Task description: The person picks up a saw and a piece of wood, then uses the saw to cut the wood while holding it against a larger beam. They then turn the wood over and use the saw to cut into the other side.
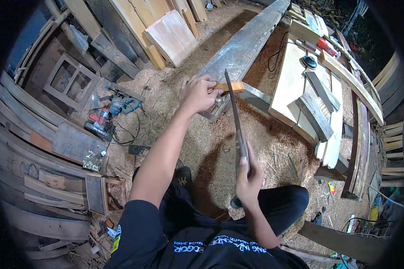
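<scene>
"Where is the small wooden block (237,87)?"

"At the near end of the long, dark bench plank (238,47), sticking out past its right-hand edge."

"What holds it there?"

"The left hand (197,94), fingers bent around the block's left part, the hand resting at the plank's end."

"And the right hand (249,179)?"

"Closed around a long-bladed tool (236,112). The thumb lies along it, and a dark handle end shows just below the palm."

"How does the blade stand to the block?"

"It crosses it in view, nearly edge-on, tip pointing away from the person. I can't tell whether it has bitten into the wood, or whether it has teeth."

"What lies next to the bench?"

"On the right, pale boards (286,92) carrying two dark offcuts (313,117) and a round, dark disc tool (309,62). A red tool (326,46) sits near the disc, partly hidden."

"On the left?"

"Power tools (101,123) in red and blue, with loose cords, and behind them a wooden frame (71,80) with openings. Farther up, wide light panels (171,38) lean among upright planks."

"Underfoot?"

"Sawdust and shavings over the floor (274,168), with a dark shoe (183,179) below the left forearm."
</scene>
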Available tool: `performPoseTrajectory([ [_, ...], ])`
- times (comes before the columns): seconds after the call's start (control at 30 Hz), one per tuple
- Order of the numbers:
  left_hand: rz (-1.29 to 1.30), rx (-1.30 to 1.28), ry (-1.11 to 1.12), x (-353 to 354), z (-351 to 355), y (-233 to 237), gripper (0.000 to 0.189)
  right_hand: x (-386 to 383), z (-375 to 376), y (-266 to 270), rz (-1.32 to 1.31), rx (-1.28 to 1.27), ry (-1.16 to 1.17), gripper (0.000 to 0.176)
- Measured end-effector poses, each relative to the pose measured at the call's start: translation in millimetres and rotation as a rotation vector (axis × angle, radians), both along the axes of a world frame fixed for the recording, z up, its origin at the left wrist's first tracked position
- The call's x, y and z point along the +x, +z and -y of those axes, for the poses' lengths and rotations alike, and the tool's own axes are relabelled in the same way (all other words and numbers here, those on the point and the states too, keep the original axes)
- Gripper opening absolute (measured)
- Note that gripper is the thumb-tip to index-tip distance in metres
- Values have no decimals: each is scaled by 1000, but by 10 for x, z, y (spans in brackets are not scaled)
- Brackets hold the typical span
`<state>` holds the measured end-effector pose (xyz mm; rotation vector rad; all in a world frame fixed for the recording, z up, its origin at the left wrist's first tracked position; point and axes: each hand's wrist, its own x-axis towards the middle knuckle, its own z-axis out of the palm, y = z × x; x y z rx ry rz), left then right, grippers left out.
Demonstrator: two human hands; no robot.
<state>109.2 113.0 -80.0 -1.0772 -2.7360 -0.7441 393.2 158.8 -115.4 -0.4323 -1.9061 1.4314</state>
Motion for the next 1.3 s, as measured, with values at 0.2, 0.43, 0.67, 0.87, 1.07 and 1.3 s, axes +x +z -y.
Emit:
performPoseTrajectory([
  [0.2, 100, 35, 27, 27, 5, 119, 38, -237, -203, 164, 82, -83, 6, 45],
  [0.43, 154, -3, -6, -32, 36, 146, 48, -127, -6, 146, 86, 19, -24, 45],
  [0.67, 151, -7, 153, 0, -80, 73, 40, -163, -114, 60, 60, -1, -35, 45],
  [0.87, -236, -37, -68, 49, 106, -74, 38, -111, -9, 109, 167, -80, -10, 45],
  [1.07, -184, 76, -168, -54, 109, -89, 39, -121, -16, 48, 136, 45, -70, 44],
  [1.3, -36, 18, -142, -14, 116, 31, 36, -186, 15, 16, 43, 153, -96, 44],
])
